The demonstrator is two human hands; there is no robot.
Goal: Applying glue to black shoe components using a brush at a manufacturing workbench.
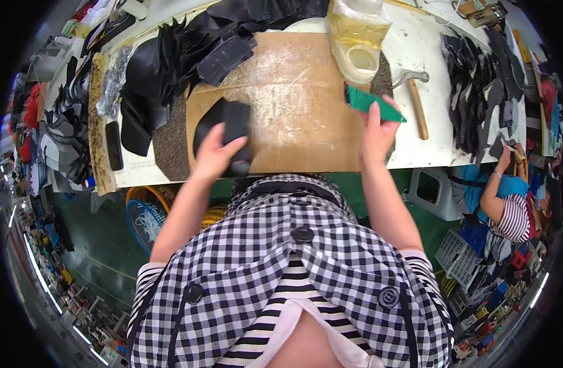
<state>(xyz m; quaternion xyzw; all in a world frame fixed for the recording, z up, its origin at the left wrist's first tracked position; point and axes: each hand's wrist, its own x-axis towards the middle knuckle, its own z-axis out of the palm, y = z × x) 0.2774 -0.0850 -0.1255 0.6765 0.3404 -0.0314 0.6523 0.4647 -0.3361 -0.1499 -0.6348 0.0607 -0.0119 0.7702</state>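
Observation:
My left hand (215, 154) rests with its thumb out over black sheet pieces (235, 119) at the left side of the brown cardboard (293, 104). Its fingers are closed on the pieces, and their edges are slightly blurred. In my right hand (379, 135) is a flat, ribbed green tool (374, 103) with a dark end; its exact kind cannot be made out. I hold it above the cardboard's right edge, just below a glue-crusted yellowish container (359, 49) with a round opening.
A hammer (419, 107) lies right of the cardboard. Black cut pieces are heaped at the upper left (171, 67) and the right (478, 92). A dark phone (114, 146) lies at the left. Below the table stand baskets (147, 214); another person (508, 208) works at the right.

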